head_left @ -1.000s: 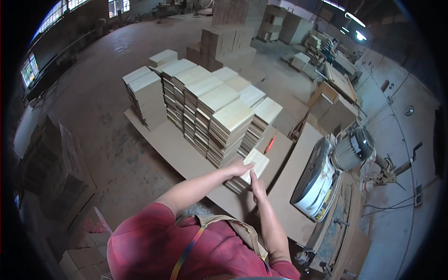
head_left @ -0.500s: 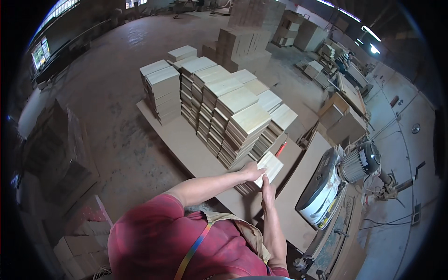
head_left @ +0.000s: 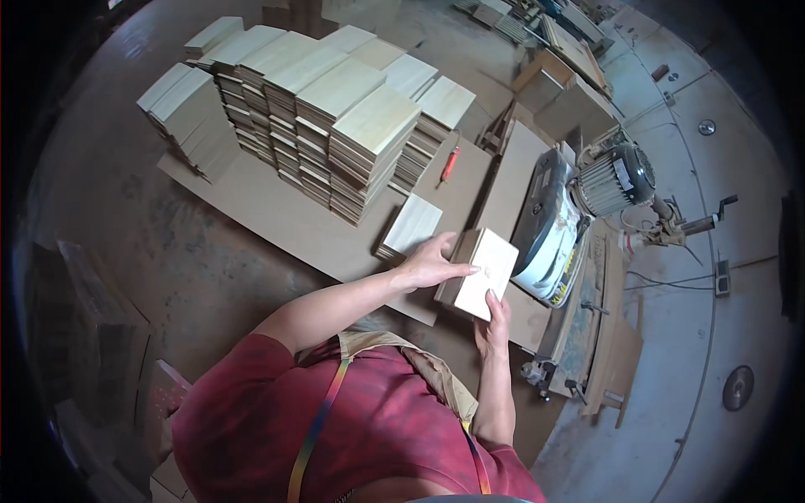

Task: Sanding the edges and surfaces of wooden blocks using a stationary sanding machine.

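Observation:
Between my two hands is a small stack of pale wooden boards (head_left: 493, 261), tilted, its broad top face toward me. My left hand (head_left: 432, 263) grips its left side, the thumb lying across the top board. From the near right corner, my right hand (head_left: 495, 320) closes on the stack with its thumb on the face. The fingers underneath are hidden. Just beyond my left hand, a low pile of boards (head_left: 414, 223) rests on the brown tabletop (head_left: 323, 245). Tall stacks of similar boards (head_left: 369, 126) stand farther off to the left.
A red-handled tool (head_left: 450, 165) lies beside the tall stacks. To the right stands a machine with a white and black housing (head_left: 545, 226) and a grey motor (head_left: 616, 180). A wooden box (head_left: 558, 92) sits behind it, and a pale wall (head_left: 671, 335) runs along the right.
My hands have drawn the small stack toward me and away from the low pile, which now shows separately. The whole view has shifted, with the tall stacks appearing higher and farther left.

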### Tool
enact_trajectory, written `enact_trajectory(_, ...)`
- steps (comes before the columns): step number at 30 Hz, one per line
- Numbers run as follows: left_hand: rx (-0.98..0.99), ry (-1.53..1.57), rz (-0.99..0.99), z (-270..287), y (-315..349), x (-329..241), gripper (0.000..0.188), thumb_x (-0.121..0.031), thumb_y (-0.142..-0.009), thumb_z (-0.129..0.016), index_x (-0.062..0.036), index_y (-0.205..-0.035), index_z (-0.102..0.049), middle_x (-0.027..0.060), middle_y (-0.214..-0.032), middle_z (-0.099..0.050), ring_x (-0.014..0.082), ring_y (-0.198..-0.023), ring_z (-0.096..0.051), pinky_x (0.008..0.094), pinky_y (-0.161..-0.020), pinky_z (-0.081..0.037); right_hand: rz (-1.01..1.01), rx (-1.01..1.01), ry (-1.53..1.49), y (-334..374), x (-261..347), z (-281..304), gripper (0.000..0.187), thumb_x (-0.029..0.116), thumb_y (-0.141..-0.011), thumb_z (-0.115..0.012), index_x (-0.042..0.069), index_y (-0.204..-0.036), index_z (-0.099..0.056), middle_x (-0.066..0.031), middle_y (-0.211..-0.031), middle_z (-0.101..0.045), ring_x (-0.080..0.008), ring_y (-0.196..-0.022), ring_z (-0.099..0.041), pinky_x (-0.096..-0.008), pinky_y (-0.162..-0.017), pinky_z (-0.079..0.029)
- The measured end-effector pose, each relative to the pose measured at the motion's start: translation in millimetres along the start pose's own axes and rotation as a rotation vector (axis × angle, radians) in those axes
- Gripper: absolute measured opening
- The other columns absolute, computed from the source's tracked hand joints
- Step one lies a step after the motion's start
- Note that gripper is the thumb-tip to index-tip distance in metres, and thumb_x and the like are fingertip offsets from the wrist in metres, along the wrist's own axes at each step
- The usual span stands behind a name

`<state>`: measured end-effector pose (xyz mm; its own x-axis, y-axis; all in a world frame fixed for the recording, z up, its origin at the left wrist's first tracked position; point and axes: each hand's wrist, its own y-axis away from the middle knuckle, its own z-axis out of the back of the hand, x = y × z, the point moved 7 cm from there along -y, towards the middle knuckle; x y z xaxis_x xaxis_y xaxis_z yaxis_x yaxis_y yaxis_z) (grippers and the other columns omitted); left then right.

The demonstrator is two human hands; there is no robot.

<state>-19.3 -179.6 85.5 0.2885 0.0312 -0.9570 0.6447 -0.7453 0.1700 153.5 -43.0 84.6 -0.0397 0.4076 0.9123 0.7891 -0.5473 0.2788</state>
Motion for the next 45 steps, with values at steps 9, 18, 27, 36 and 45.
enact_trajectory(9,0.412,0.142,0.213,-72.9,-15.1,57.7,0.063,-0.018,-0.097,-0.083,-0.0025,-0.153,-0.057,0.0192,-0.137,-0.065,0.0234,-0.099,-0.072,0.0281,-0.067,-0.055,-0.066,-0.197,0.006,69.0,-35.7,86.5,0.048,0.018,-0.104,-0.072,-0.009,-0.144,-0.064,-0.0188,-0.131,-0.075,-0.0255,-0.114,-0.073,-0.0344,-0.104,-0.054)
enact_trajectory(18,0.303,0.189,0.277,-76.1,-37.9,94.8,0.060,-0.012,-0.094,-0.078,-0.0053,-0.150,-0.060,0.0143,-0.126,-0.068,0.0213,-0.100,-0.070,0.0306,-0.066,-0.056,-0.177,-0.123,0.072,28.7,-42.9,103.7,0.054,0.023,-0.100,-0.079,-0.009,-0.142,-0.066,-0.0233,-0.127,-0.076,-0.0283,-0.109,-0.074,-0.0350,-0.100,-0.056)
enact_trajectory(27,0.056,0.056,0.060,-44.7,-85.0,172.7,0.057,-0.014,-0.095,-0.076,-0.0049,-0.149,-0.061,0.0102,-0.119,-0.071,0.0178,-0.097,-0.069,0.0298,-0.067,-0.058,0.456,-0.159,1.418,7.3,-14.8,28.3,0.077,0.044,-0.089,-0.087,-0.009,-0.140,-0.067,-0.0340,-0.128,-0.068,-0.0486,-0.110,-0.066,-0.0523,-0.095,-0.059)
enact_trajectory(36,0.156,0.067,0.189,-30.2,-62.9,123.9,0.053,-0.021,-0.100,-0.079,-0.0111,-0.150,-0.062,0.0050,-0.114,-0.070,0.0104,-0.093,-0.065,0.0262,-0.066,-0.057,0.407,-0.148,1.483,-1.0,-15.3,4.6,0.073,0.043,-0.085,-0.087,-0.009,-0.135,-0.071,-0.0334,-0.126,-0.067,-0.0473,-0.109,-0.065,-0.0527,-0.093,-0.059)
enact_trajectory(45,0.302,0.150,0.270,-37.3,-73.1,138.6,0.055,-0.025,-0.101,-0.081,-0.0192,-0.152,-0.061,0.0025,-0.110,-0.068,0.0075,-0.084,-0.063,0.0212,-0.057,-0.048,0.533,-0.219,1.270,10.6,-20.5,45.9,0.061,0.032,-0.082,-0.086,-0.003,-0.132,-0.077,-0.0260,-0.125,-0.071,-0.0425,-0.110,-0.065,-0.0495,-0.096,-0.058)
